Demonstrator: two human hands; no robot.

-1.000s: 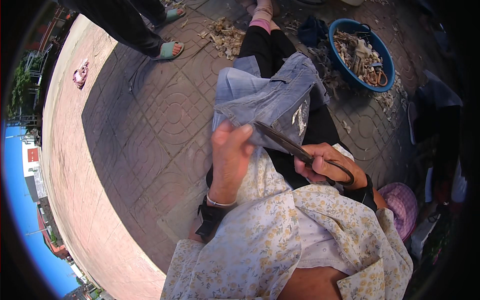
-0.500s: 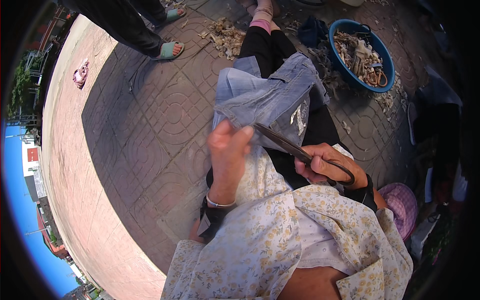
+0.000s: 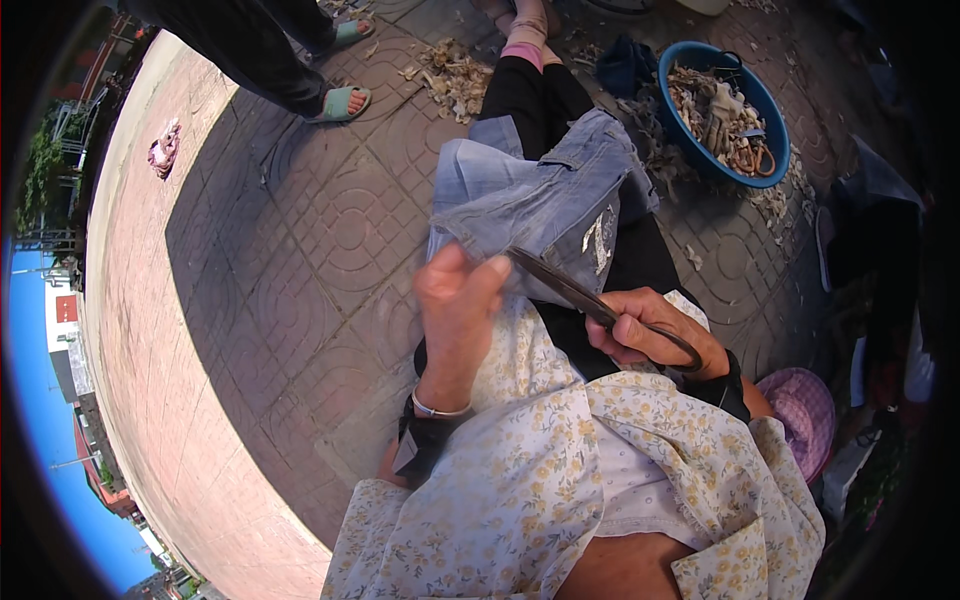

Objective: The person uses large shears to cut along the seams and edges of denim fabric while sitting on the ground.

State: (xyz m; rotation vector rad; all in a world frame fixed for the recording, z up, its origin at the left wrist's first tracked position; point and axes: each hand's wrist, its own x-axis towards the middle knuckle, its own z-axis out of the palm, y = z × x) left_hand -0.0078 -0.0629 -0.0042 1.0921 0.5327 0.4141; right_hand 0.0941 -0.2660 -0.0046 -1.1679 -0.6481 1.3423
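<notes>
A pair of faded blue denim jeans is spread across my lap and black-trousered legs, with a white patch on one side. My left hand, somewhat blurred, is closed on the near edge of the denim, thumb pressed toward the fingers. Dark metal scissors lie in the grip of my right hand, its fingers wrapped round the handles. The blades point up and left, their tips beside my left thumb at the denim's edge. Whether the blades are parted, I cannot tell.
Beyond my legs at right stands a blue basin full of fabric scraps. More scraps lie on the patterned paving. A person in green sandals stands at far left. A pink checked hat is by my right elbow.
Hardly anything differs. Both hands, the scissors and the denim stay in nearly the same place, and the whole view has shifted very slightly.
</notes>
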